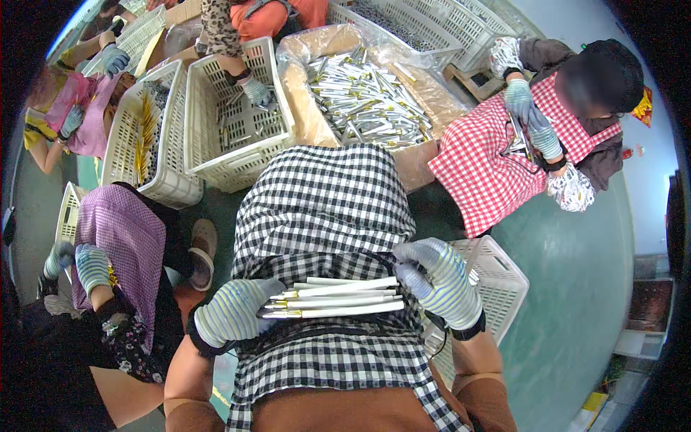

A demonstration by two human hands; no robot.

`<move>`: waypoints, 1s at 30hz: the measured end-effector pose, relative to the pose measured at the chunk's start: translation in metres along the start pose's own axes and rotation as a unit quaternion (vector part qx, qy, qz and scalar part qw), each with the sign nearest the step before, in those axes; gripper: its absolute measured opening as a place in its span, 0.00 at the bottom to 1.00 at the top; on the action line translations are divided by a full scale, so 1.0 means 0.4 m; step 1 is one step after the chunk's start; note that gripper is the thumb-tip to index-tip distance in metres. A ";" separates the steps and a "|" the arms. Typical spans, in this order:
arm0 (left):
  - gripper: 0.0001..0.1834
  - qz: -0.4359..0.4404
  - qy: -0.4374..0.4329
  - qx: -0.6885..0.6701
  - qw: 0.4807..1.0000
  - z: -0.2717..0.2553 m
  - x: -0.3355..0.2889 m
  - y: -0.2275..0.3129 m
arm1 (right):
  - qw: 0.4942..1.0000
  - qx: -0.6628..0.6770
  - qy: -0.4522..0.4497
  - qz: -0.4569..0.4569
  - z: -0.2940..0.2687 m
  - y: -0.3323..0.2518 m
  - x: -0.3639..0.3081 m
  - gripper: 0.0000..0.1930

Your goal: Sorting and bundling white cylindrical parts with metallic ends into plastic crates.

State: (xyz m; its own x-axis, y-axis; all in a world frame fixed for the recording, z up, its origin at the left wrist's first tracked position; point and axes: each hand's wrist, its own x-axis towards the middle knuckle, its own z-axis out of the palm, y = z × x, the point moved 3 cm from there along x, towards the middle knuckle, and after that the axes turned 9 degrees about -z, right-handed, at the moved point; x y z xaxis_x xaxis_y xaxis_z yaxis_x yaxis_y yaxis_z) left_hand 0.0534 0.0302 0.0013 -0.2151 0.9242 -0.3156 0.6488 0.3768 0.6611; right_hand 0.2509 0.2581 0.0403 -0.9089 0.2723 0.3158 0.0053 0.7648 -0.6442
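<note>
A bundle of several slim white rods [349, 297] with metallic and gold-coloured left ends lies crosswise over my lap, on a black-and-white checked apron [324, 187]. My left hand [234, 313], in a striped knit glove, is closed round the left ends of the rods. My right hand [443, 281], gloved alike, is beside their right ends with its fingers curled together. Whether it touches the rods, or pinches anything small, is hidden by the fingers.
Ahead stands a plastic-lined carton [302, 108] heaped with similar rods. White crates [194, 155] holding loose pieces stand left of it; another white crate [507, 270] is by my right arm. Gloved co-workers sit around, one in a red checked apron [489, 158], one in purple [119, 230].
</note>
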 end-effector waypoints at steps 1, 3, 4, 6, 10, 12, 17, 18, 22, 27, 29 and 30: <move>0.18 0.007 -0.005 -0.018 1.000 -0.001 0.000 -0.010 | 1.000 0.009 0.007 0.005 0.005 0.006 -0.003 0.08; 0.21 0.000 -0.011 -0.042 0.999 -0.006 0.002 -0.035 | 1.000 0.011 0.015 0.008 0.007 0.026 0.003 0.08; 0.23 -0.015 -0.025 -0.054 0.998 -0.001 0.003 -0.052 | 1.000 0.009 0.019 0.008 0.014 0.042 0.003 0.08; 0.27 -0.002 0.013 0.005 1.000 0.002 -0.013 -0.099 | 1.000 -0.007 0.021 0.006 0.009 0.052 0.010 0.10; 0.29 -0.055 0.042 -0.014 0.997 -0.031 0.003 -0.074 | 0.994 0.058 0.044 0.086 0.017 0.065 -0.008 0.10; 0.29 -0.094 0.022 -0.048 0.994 -0.039 0.007 -0.072 | 0.996 0.051 0.004 0.075 0.026 0.064 -0.007 0.10; 0.28 -0.099 0.027 -0.157 0.982 -0.042 -0.012 -0.102 | 0.993 0.055 -0.107 0.017 0.060 0.051 -0.030 0.16; 0.26 -0.075 0.054 -0.120 0.988 -0.056 -0.008 -0.090 | 0.992 0.059 -0.109 0.019 0.062 0.044 -0.026 0.16; 0.23 -0.091 0.073 -0.195 0.974 -0.065 -0.014 -0.086 | 0.981 -0.036 -0.186 -0.049 0.089 0.004 -0.015 0.17; 0.17 -0.132 -0.015 -0.371 0.919 -0.076 0.009 -0.007 | 0.996 0.040 -0.069 -0.036 0.084 -0.005 0.002 0.16; 0.19 -0.136 -0.101 -0.400 0.901 -0.074 0.046 0.019 | 0.997 0.064 -0.028 -0.033 0.076 0.005 0.027 0.20; 0.20 -0.155 -0.147 -0.424 0.880 -0.077 0.058 0.051 | 0.983 0.176 -0.046 0.029 0.082 0.002 0.040 0.25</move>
State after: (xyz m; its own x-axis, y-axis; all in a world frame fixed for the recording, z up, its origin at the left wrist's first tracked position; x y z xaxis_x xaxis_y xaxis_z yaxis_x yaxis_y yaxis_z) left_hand 0.0391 0.0614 0.0286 -0.0066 0.7595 -0.6505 -0.2133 0.6345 0.7429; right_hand 0.2228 0.2441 0.0219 -0.9454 0.2434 0.2166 -0.0708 0.4956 -0.8657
